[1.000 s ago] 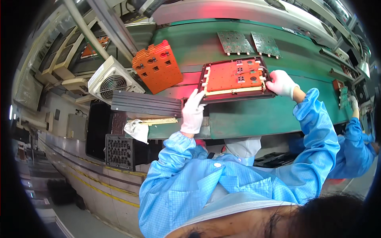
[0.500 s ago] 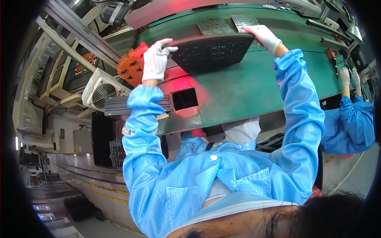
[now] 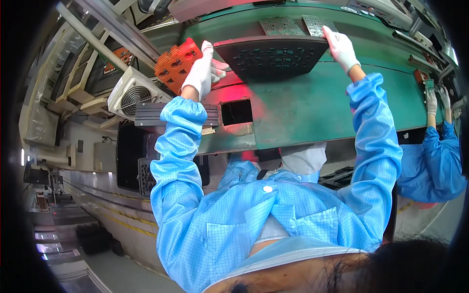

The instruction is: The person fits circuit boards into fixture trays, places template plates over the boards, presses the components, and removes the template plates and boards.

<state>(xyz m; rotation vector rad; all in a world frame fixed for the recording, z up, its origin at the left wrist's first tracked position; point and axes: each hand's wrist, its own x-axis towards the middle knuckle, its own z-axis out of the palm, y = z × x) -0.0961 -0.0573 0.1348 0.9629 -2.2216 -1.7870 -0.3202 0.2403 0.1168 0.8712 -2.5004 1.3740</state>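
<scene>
A black, flat panel with small cut-outs (image 3: 273, 57) is held tilted above the green work surface (image 3: 312, 107). My right hand (image 3: 341, 48), in a white glove, grips its upper right corner. Beside the panel's left edge is my left hand (image 3: 202, 71), gloved in striped white. Its fingers are spread and seem to be off the panel. Just behind that hand stands an orange slotted plate (image 3: 177, 63). Two circuit boards, one greenish (image 3: 280, 26) and one paler (image 3: 317, 24), lie beyond the panel's top edge.
A rectangular opening (image 3: 236, 112) in the bench is lit red, beside a dark ribbed bar (image 3: 151, 115). A white fan unit (image 3: 134, 97) stands at left. On the right, a co-worker in blue sleeves (image 3: 432, 156) handles a small green board (image 3: 430, 88).
My left hand has come off the panel's left corner and its fingers have spread. My right hand still holds the panel. The whole view has shifted slightly.
</scene>
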